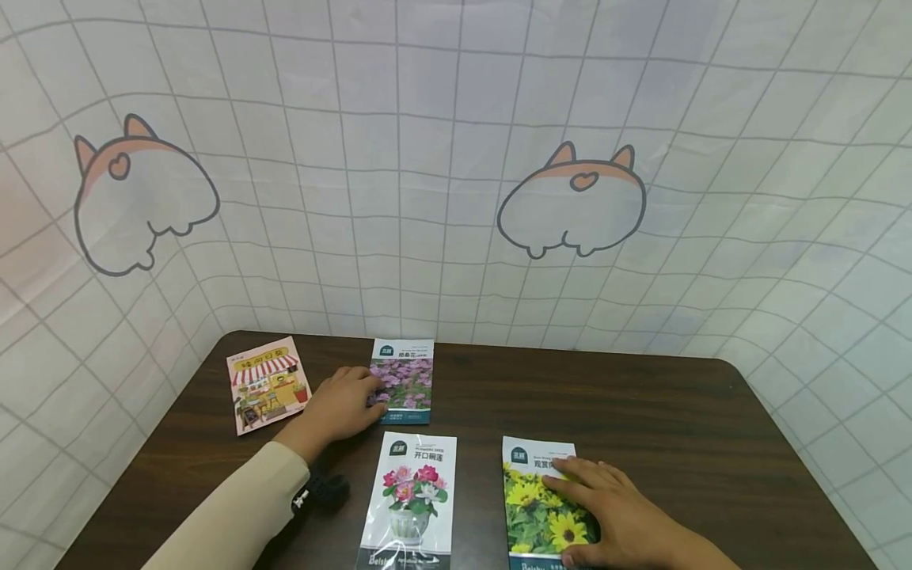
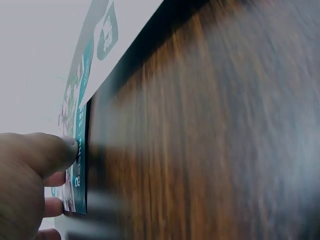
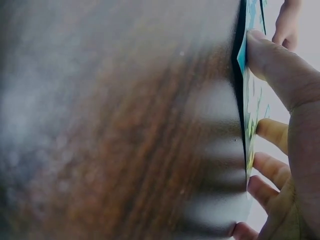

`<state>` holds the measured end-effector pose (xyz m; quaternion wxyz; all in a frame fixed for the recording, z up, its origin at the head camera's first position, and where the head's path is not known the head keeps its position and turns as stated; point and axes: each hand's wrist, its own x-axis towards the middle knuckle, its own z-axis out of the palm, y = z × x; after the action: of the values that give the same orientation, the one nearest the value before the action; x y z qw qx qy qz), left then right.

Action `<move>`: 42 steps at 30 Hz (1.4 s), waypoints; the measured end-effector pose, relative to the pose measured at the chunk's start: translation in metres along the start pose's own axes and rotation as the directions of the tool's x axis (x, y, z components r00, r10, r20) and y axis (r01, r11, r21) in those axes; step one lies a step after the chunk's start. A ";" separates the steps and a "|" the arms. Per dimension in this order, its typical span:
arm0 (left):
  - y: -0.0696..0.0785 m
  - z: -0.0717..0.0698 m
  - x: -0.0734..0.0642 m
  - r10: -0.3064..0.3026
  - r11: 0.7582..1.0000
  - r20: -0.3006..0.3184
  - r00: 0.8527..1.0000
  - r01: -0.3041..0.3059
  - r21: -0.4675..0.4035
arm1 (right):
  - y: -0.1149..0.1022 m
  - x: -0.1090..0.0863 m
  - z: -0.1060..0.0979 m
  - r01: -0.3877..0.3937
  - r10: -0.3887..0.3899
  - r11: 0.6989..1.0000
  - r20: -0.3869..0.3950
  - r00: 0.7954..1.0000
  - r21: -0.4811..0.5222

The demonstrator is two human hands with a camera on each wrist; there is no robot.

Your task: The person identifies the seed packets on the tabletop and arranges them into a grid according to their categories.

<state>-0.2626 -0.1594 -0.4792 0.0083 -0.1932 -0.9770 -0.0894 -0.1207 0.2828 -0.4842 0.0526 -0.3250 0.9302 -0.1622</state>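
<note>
In the head view my left hand touches the left edge of a seed packet with purple flowers, which lies flat near the table's back edge. My left thumb rests on the packet's teal lower band in the left wrist view. My right hand, fingers spread, rests on the right side of a seed packet with yellow flowers. In the right wrist view, my right thumb touches that packet's edge. Between the hands lies a white seed packet with potted pink flowers, touched by neither hand.
A pink packet with a striped shop awning lies at the table's back left, left of my left hand. The dark wooden table ends at a white gridded curtain that stands behind it and along both sides.
</note>
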 end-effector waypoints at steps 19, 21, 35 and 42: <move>0.028 -0.001 0.015 0.017 1.000 0.052 0.999 -0.016 -0.016 | 0.000 -0.005 0.001 0.059 -0.061 0.997 -0.061 0.996 -0.041; 0.031 -0.001 0.017 0.015 1.000 0.057 0.998 -0.014 -0.018 | 0.000 -0.005 0.002 0.063 -0.066 0.997 -0.067 0.996 -0.053; 0.055 0.002 0.030 0.027 1.000 0.088 0.996 -0.027 -0.003 | 0.000 -0.005 0.004 0.052 -0.055 0.998 -0.073 0.996 -0.034; 0.068 0.004 0.032 0.055 0.998 0.104 0.993 -0.056 -0.001 | 0.000 -0.005 0.004 0.063 -0.067 0.997 -0.076 0.995 -0.053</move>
<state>-0.2666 -0.0847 -0.4698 -0.0401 -0.2247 -0.9705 -0.0780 -0.1155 0.2850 -0.4879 0.0031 -0.3500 0.9242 -0.1529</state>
